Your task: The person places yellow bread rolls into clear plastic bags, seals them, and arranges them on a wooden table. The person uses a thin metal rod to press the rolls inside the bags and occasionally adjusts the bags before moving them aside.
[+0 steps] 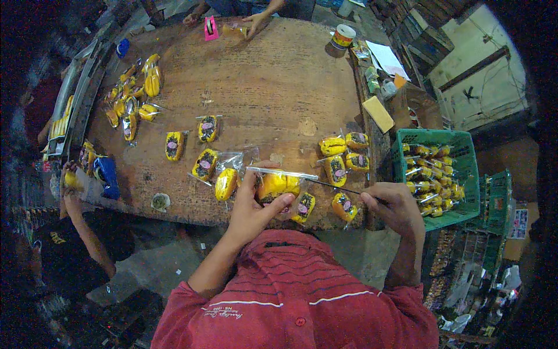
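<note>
My left hand grips a yellow bread roll in a clear plastic bag, close to the table's near edge. Across the bag's top lies a pale flat strip or folded edge. My right hand pinches one end of a thin dark rod, whose other end meets the right part of that edge. A bagged yellow roll lies just left of my left hand. More bagged rolls with dark topping and pink labels lie around, one between my hands and one beside my left thumb.
A green plastic crate of bagged rolls stands at the right. On the wooden table are a roll pile, a pink tape dispenser and a ribbon spool. Co-workers' hands show at the far edge and left.
</note>
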{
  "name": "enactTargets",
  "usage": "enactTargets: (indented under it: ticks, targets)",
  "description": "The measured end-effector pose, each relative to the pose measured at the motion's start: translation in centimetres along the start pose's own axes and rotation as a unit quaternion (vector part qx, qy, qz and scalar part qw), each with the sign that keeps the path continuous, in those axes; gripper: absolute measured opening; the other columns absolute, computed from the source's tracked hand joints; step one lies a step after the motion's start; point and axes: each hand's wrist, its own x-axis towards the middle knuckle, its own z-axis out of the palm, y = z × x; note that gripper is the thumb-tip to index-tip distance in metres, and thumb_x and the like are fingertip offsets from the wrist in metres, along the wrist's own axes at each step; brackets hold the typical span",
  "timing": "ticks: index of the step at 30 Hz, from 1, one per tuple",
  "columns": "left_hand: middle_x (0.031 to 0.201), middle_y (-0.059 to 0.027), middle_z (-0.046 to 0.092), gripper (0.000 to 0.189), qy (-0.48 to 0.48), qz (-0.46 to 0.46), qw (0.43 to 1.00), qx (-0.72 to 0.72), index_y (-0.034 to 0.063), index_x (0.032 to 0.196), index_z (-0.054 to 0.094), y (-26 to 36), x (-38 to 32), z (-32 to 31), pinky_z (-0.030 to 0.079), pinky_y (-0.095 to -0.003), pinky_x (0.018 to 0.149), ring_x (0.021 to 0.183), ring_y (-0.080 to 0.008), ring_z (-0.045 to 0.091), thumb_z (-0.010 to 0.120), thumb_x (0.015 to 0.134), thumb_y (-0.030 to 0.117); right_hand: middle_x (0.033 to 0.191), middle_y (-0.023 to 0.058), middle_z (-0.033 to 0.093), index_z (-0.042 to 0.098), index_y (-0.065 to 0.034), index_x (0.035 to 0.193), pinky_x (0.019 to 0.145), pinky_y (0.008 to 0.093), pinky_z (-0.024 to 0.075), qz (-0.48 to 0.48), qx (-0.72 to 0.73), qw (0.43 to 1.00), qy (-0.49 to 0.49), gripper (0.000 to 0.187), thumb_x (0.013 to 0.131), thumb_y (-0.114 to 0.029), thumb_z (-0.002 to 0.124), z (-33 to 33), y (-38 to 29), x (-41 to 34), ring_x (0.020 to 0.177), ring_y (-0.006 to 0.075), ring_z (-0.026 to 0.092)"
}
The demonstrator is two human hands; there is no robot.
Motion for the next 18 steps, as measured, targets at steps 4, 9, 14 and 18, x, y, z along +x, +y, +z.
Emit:
enactTargets:
  ticks: [4,9,14,18]
  targets:
    - [0.113,-0.0070,0.057,0.054,-0.014,-0.011,1.000,-0.008,0.0051,0.129,0.045,0.1,0.1,0.6,0.049,-0.0302,0.090,0.104,-0.0149,0.058,0.075,0.084,0.010,0.067,0.0112,0.056,0.067,0.0015,0.086,0.055,0.0358,0.0417,-0.025,0.006,1.000,0.011,0.017,0.089,-0.015,0.066,0.4,1.3,0.0,0.057,0.0251,0.053]
    - [0.111,-0.0067,0.057,0.051,-0.024,-0.039,0.999,-0.019,0.0049,0.130,0.043,0.2,0.1,1.5,0.050,-0.0270,0.085,0.101,-0.0127,0.058,0.072,0.088,0.009,0.067,0.0121,0.056,0.068,0.0010,0.086,0.056,0.0369,0.0430,-0.046,0.004,0.999,0.022,0.016,0.089,-0.015,0.067,1.1,3.1,0.0,0.058,0.0256,0.055]
    - [0.110,-0.0086,0.058,0.051,0.001,0.039,0.993,0.111,0.0029,0.126,0.046,-0.2,0.7,2.1,0.050,-0.0294,0.085,0.100,-0.0147,0.060,0.074,0.086,0.014,0.069,0.0139,0.059,0.068,0.0013,0.086,0.058,0.0378,0.0446,-0.065,0.008,0.996,0.053,0.016,0.088,-0.015,0.067,2.3,4.6,0.0,0.061,0.0287,0.059]
    - [0.109,-0.0095,0.060,0.051,0.000,0.041,0.980,0.193,0.0016,0.124,0.048,-0.4,0.9,2.0,0.050,-0.0319,0.086,0.098,-0.0167,0.061,0.076,0.083,0.016,0.072,0.0141,0.061,0.068,0.0017,0.088,0.059,0.0374,0.0453,-0.075,-0.002,0.996,0.043,0.016,0.089,-0.015,0.067,2.1,5.7,-0.3,0.063,0.0293,0.059]
